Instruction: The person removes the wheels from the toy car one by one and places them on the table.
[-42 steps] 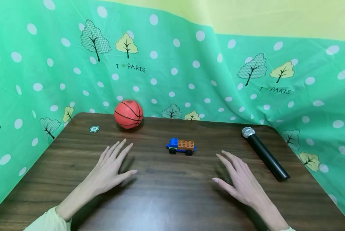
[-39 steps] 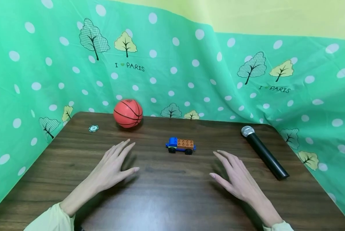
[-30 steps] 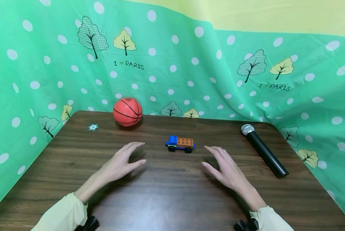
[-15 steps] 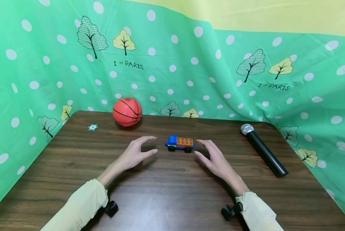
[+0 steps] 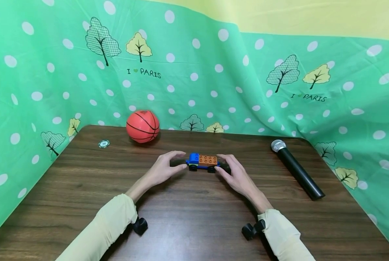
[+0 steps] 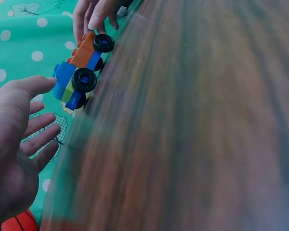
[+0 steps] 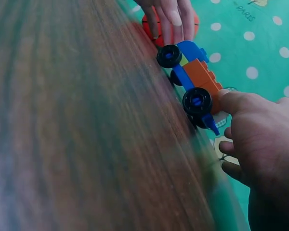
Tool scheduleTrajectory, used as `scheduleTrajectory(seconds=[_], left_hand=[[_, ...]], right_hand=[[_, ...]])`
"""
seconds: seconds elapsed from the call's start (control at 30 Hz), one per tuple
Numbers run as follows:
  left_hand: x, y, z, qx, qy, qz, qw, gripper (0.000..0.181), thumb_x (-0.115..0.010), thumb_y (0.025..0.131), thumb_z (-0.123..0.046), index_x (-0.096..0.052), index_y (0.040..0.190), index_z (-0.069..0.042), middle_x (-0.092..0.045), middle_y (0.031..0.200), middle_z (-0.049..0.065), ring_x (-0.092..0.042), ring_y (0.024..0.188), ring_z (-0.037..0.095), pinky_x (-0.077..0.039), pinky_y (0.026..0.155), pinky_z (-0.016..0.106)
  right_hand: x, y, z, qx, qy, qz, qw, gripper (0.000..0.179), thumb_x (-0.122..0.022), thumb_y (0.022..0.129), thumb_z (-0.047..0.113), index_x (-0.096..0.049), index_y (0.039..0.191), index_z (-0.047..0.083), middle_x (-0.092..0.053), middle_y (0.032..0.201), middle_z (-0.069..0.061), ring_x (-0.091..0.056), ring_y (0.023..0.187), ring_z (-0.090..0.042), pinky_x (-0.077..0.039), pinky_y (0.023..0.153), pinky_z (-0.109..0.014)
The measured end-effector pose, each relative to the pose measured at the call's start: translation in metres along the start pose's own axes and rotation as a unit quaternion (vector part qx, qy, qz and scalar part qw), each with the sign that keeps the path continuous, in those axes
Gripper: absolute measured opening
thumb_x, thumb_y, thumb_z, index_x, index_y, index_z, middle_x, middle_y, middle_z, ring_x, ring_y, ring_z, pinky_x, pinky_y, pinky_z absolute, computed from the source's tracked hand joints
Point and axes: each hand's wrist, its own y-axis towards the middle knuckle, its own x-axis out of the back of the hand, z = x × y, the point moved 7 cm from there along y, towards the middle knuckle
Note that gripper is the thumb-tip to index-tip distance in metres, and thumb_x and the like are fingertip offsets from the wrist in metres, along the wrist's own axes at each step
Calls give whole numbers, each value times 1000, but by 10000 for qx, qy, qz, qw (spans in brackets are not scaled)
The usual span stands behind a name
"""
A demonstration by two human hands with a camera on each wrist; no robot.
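Note:
A toy building-block truck [image 5: 205, 162] with a blue cab, an orange studded bed and black wheels stands on the wooden table. My left hand [image 5: 163, 168] is at its cab end, thumb and fingers spread apart; the left wrist view shows the thumb tip right by the blue cab [image 6: 63, 79]. At the other end is my right hand [image 5: 238, 175], its thumb tip overlapping the rear of the truck. In the right wrist view that thumb meets the edge of the orange bed [image 7: 204, 79]; whether it touches I cannot tell. Neither hand visibly grips the truck.
A red toy basketball [image 5: 143, 127] sits at the back left of the table [image 5: 194, 217]. Left of it lies a poker chip [image 5: 104, 144]. A black microphone [image 5: 297, 168] with a silver head lies on the right. Green dotted cloth [image 5: 194, 61] hangs behind.
Both hands have moved inward and forward from wide apart to the two ends of the truck. The truck, ball, chip and microphone stay in place; the head view has shifted slightly.

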Motion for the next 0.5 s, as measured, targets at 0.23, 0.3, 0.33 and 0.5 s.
scheduleTrajectory(seconds=[0.23,0.3,0.33,0.5], left_hand=[[-11,9,-2,-128,34,98,9999,46,-74,98,-20,-62,138,-2,-65,135,13,-60,126,27,-46,107,45],[-13,11,-1,-183,93,82,9998,45,-73,98,-19,-62,139,-2,-65,135,14,-60,126,28,-46,106,46],[-14,11,-1,-212,128,80,9997,45,-73,99,-17,-62,139,-1,-65,134,14,-60,125,28,-47,106,46],[-17,13,0,-286,287,108,9991,43,-71,100,-14,-61,140,1,-64,135,17,-60,126,29,-47,106,46]], right_hand=[[-5,5,-1,96,35,-23,9999,44,-70,101,16,-57,141,2,-61,127,-16,-58,111,-31,-50,92,-49],[-6,5,-1,117,25,-44,9999,44,-69,101,15,-58,141,1,-61,128,-15,-59,110,-31,-50,92,-50],[-6,6,-1,118,17,-48,9999,43,-69,101,15,-58,141,0,-61,128,-16,-59,111,-31,-50,92,-50],[-8,6,-2,45,11,-9,10000,42,-67,103,15,-59,140,-2,-61,130,-17,-59,113,-30,-50,94,-50]])
